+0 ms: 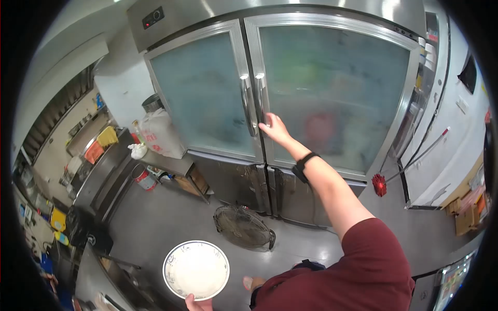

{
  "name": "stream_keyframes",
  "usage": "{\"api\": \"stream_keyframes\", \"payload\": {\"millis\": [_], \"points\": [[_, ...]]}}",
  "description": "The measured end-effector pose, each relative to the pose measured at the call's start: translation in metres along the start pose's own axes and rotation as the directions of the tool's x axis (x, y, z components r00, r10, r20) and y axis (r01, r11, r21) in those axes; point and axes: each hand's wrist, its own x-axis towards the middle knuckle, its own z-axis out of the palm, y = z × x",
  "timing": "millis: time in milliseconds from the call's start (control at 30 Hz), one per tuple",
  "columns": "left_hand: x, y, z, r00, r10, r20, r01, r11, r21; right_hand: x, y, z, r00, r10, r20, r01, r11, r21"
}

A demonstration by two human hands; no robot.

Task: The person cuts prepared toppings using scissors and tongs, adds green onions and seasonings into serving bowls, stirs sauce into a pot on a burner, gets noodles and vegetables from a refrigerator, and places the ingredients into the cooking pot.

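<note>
A large steel fridge with two frosted glass doors stands in front of me. My right hand (276, 129), with a black band on the wrist, is at the lower part of the right door's handle (261, 93), its fingers bent around it. Beside it runs the left door's handle (247, 103), which I do not touch. Both glass doors are closed. At the lower left my left hand (199, 302) holds a white bowl (196, 269) with a blue-patterned rim by its near edge. The bowl looks pale inside; whether anything is in it is hard to tell.
A round floor fan (244, 227) lies before the fridge. Left of the fridge is a metal table (174, 165) with a white plastic bag (160, 133). A red tin (143, 178) stands on the floor. A red brush (379, 185) leans at the right.
</note>
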Motion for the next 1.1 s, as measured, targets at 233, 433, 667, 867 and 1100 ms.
{"api": "stream_keyframes", "payload": {"millis": [233,433,667,867,1100], "points": [[0.160,0.072,-0.024,0.970,-0.120,0.213,0.093,0.987,0.132,0.011,-0.026,0.058,0.914,0.292,-0.283,-0.205,0.932,0.299],[0.292,0.096,0.036,0.755,-0.480,0.446,0.370,0.874,0.315,-0.153,-0.127,0.029,0.921,0.318,-0.227,-0.181,0.862,0.474],[0.356,0.030,0.123,0.387,-0.757,0.527,0.535,0.650,0.540,-0.350,-0.235,-0.086,0.171,0.336,-0.926,-0.236,0.927,0.293],[0.363,-0.006,0.168,0.193,-0.838,0.510,0.581,0.517,0.628,-0.436,-0.240,-0.196,-0.006,0.161,-0.987,-0.306,0.939,0.156],[0.373,-0.003,0.183,0.344,-0.721,0.601,0.454,0.688,0.566,-0.407,-0.212,-0.188,-0.170,-0.312,-0.935,-0.657,0.743,-0.128]]}}
